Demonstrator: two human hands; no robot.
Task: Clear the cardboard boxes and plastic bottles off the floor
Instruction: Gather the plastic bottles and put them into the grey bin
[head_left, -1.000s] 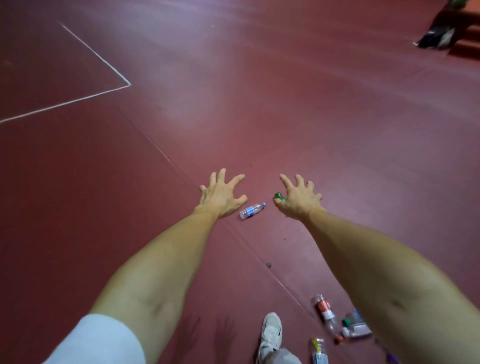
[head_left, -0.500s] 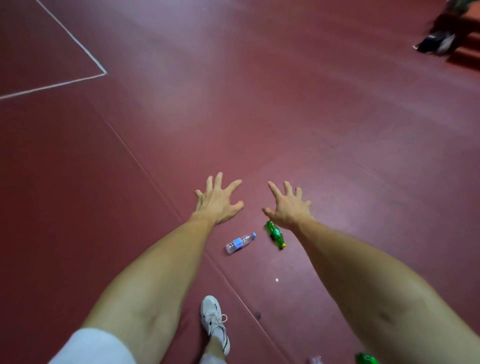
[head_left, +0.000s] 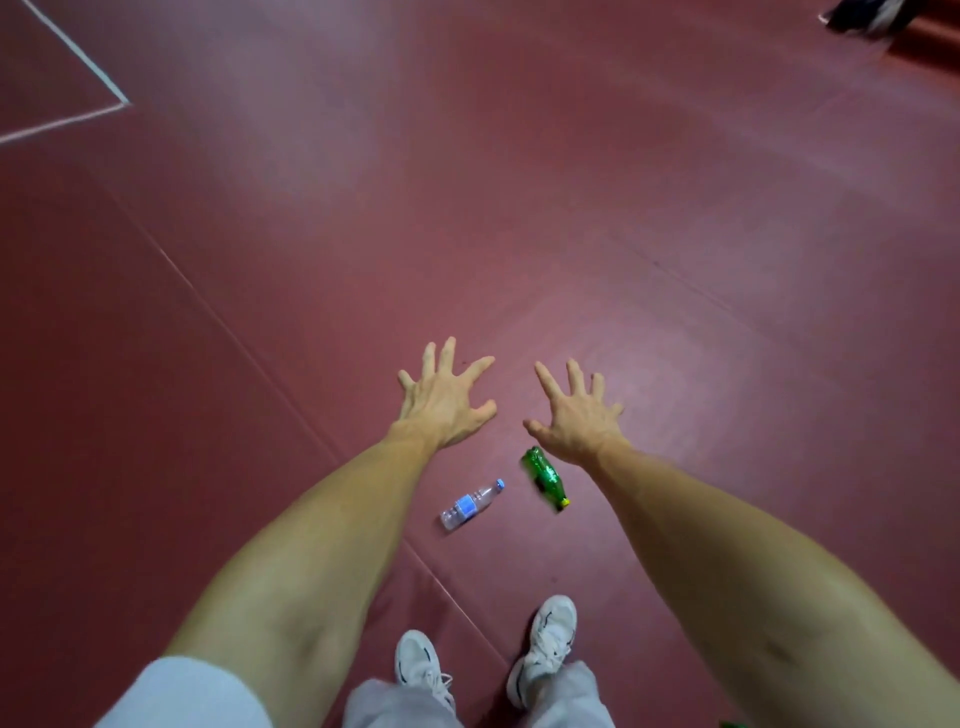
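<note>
Both hands empty, fingers splayed: left hand (head_left: 444, 402) and right hand (head_left: 576, 423) hang mid-frame over the red floor (head_left: 675, 234), with the clear bottle (head_left: 470, 505) and green bottle (head_left: 544, 477) lying flat just below them, apart, between the forearms. Open floor fills the upper frame; the only edges are a white line (head_left: 78, 52) cornering upper left and a diagonal floor seam (head_left: 234, 332) running under the left forearm. The dark object (head_left: 862, 15) upper right is blurred and cut off, and the green scrap (head_left: 727, 724) at the bottom edge is too clipped to identify.
</note>
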